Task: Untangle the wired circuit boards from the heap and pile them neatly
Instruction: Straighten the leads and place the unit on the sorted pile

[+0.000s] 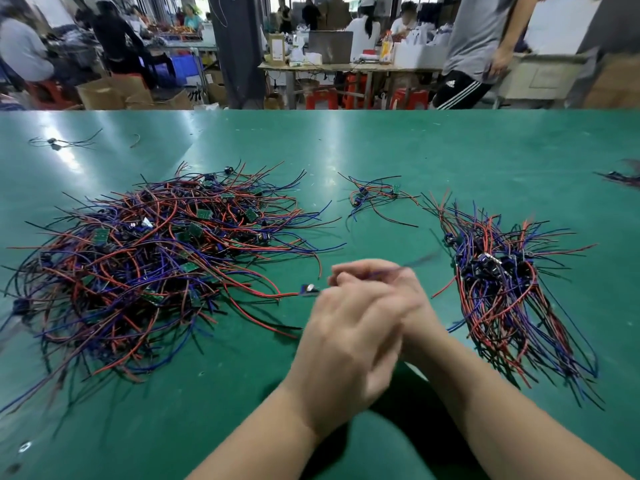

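A big tangled heap (156,258) of small green circuit boards with red, blue and black wires covers the left of the green table (398,150). A tidier pile (502,296) with its wires running one way lies at the right. Between them at the back sits a small loose cluster (374,197). My hands meet at the centre, blurred. My left hand (346,337) lies over my right hand (398,285). Together they grip one wired circuit board (309,289), which pokes out at the left. Its blurred wires trail right past my right fingers.
A stray wired piece (55,143) lies far back left, and more wires (620,176) sit at the right edge. Beyond the table's far edge, people work at benches among red stools and cardboard boxes. One person (478,46) stands close behind at the right.
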`<action>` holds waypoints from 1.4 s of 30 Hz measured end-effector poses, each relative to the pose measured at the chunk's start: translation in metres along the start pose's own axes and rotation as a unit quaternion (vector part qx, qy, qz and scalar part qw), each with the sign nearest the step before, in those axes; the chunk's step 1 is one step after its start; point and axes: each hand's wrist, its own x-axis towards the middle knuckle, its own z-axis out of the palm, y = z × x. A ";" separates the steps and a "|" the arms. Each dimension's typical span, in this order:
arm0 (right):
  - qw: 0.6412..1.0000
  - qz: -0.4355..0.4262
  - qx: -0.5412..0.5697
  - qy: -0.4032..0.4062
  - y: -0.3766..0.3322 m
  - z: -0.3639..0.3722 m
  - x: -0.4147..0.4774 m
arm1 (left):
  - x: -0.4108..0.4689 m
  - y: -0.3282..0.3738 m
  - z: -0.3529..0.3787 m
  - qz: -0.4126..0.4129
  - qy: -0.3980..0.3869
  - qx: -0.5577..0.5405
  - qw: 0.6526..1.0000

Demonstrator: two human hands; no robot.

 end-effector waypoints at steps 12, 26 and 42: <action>0.955 0.022 0.281 0.088 -0.020 -0.039 0.011 | 0.006 -0.042 -0.030 -0.373 -0.028 -0.113 0.921; 0.988 0.001 0.152 -0.036 -0.010 -0.037 0.007 | 0.013 -0.017 -0.024 -0.570 -0.086 -0.600 0.555; 0.998 0.066 -0.013 0.011 0.002 -0.032 0.008 | 0.006 -0.027 -0.016 -0.549 -0.043 -0.401 0.732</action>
